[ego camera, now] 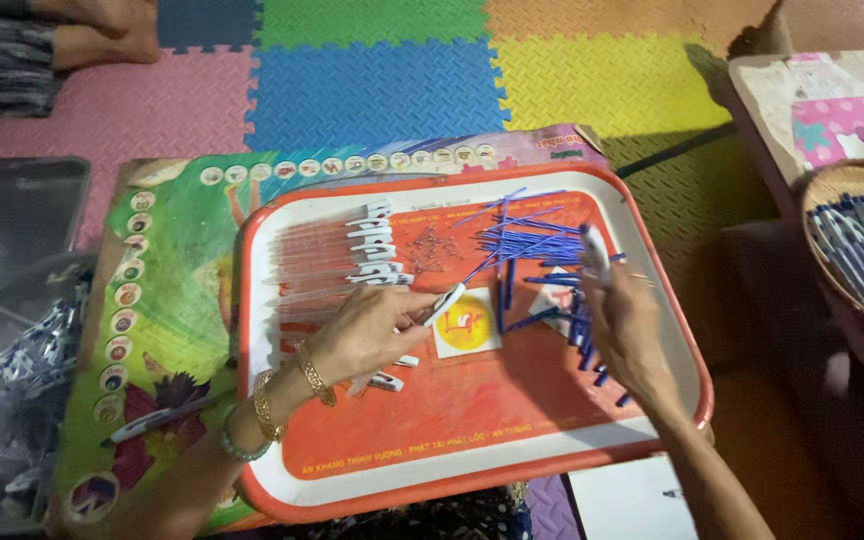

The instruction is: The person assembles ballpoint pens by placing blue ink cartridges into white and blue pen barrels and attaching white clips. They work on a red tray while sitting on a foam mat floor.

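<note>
My left hand [367, 335] pinches a white pen barrel [444, 303] over the orange tray [472, 455], while my right hand [624, 325] grips another white pen piece [595, 252] above blue refills [532, 245].

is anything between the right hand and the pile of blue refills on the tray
Nothing visible does. The right hand already rests over the blue refills on the red tray, holding a white pen piece. The left hand holds another pen part beside them.

Foam-mat floor [372, 90] under poster [172, 300], tray [472, 470]
</note>
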